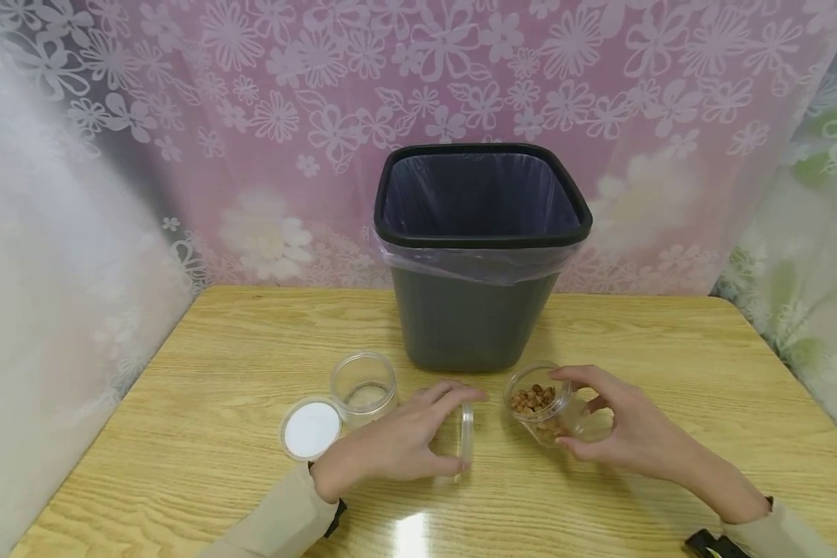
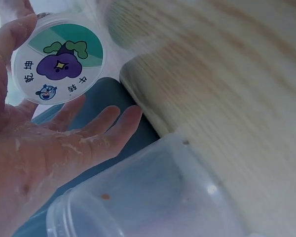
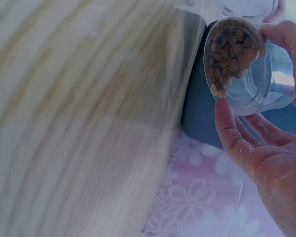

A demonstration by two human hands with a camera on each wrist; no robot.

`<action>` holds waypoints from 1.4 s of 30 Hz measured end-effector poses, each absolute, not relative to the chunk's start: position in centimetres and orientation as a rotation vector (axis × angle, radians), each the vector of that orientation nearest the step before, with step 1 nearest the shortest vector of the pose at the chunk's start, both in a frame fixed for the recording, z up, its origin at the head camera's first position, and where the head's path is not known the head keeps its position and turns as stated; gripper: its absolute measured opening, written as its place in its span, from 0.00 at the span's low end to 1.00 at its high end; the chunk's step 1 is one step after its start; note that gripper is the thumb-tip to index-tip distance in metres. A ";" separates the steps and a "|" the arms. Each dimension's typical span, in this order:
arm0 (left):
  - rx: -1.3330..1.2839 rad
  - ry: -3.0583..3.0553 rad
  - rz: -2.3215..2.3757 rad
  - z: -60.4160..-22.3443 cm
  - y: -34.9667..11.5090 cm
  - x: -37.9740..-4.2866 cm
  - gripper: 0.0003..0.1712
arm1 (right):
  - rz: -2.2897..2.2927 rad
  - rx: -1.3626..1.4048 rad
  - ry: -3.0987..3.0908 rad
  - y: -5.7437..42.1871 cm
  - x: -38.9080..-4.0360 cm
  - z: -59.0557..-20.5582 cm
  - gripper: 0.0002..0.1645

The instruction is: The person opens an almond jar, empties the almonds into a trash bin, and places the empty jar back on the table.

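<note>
A round clear-rimmed lid (image 1: 466,434) stands on edge between the thumb and fingers of my left hand (image 1: 411,438). The left wrist view shows its label (image 2: 64,64), with a purple cartoon figure on white and green. My right hand (image 1: 631,430) grips a clear plastic jar (image 1: 558,430) between thumb and fingers, and the jar is tilted. Brown nuts (image 1: 532,399) lie inside it; in the right wrist view the nuts (image 3: 232,52) gather toward one end. A gap separates lid and jar.
A second clear jar (image 1: 364,370) stands left of my left hand, beside a white-faced round lid (image 1: 311,428) on the wooden table (image 1: 265,333). Behind the hands stands a dark bin (image 1: 474,322) with a purple liner. Floral curtains (image 1: 272,155) hang behind and at the sides.
</note>
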State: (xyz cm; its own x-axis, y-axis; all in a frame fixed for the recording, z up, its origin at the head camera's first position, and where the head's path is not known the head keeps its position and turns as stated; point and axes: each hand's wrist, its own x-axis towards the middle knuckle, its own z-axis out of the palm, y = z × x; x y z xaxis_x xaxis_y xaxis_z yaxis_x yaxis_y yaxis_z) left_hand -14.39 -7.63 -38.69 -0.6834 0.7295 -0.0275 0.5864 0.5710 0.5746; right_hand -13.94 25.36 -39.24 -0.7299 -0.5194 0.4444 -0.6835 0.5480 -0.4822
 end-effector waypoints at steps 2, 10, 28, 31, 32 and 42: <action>1.143 2.590 0.724 -38.7 -7.5 -14.4 0.47 | 0.944 0.991 -2.529 25.6 -13.9 -39.2 0.53; 1.311 2.847 0.360 -38.4 -7.1 -13.7 0.42 | 0.933 0.886 -2.566 26.1 -13.8 -38.9 0.53; 1.422 3.044 -0.121 -39.3 -6.5 -13.4 0.46 | 0.926 0.780 -2.567 27.2 -13.8 -38.8 0.52; 1.480 3.072 -0.176 -39.3 -6.4 -13.4 0.46 | 0.929 0.752 -2.572 27.3 -13.7 -38.8 0.52; 1.497 3.078 -0.179 -39.4 -6.5 -13.4 0.46 | 0.937 0.743 -2.573 27.3 -13.6 -38.8 0.52; 1.772 3.177 -0.166 -38.9 -7.2 -14.0 0.37 | 0.975 0.700 -2.519 27.5 -13.6 -38.9 0.53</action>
State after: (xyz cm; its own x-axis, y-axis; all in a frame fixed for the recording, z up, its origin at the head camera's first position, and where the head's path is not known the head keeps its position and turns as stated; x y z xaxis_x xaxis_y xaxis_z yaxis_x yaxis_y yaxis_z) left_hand -13.97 -7.20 -38.87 -0.4332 0.8190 0.3762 0.7752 0.5515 -0.3080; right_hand -13.61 27.53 -38.90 -0.8167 -0.3191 0.4809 -0.5597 0.6411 -0.5251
